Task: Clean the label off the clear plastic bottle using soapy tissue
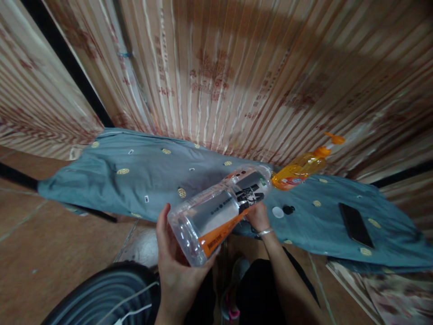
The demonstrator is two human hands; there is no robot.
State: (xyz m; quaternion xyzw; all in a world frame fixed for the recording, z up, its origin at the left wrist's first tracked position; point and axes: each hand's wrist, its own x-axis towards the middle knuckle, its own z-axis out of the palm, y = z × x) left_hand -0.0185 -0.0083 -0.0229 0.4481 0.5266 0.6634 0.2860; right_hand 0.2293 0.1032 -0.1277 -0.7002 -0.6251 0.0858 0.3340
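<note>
A big clear plastic bottle (219,216) with a grey, black and orange label lies slanted across both my hands, above the cloth-covered bench. My left hand (179,271) cups its near left end, thumb up one side and fingers beneath. From below, my right hand (259,217) grips the bottle further along; most of those fingers are hidden behind it. Just beyond the bottle's far right end stands a pump bottle (297,171) of orange liquid with an orange pump head. Beside my right hand, a white round cap (278,212) and a small black piece (289,209) lie on the cloth.
The bench wears a blue-grey cloth (158,176) with a yellow pineapple print. A black phone (356,225) lies at its right. Behind hangs a patterned curtain (209,76), with dark poles (67,58) nearby. A dark ribbed round object (111,293) is on the floor at lower left.
</note>
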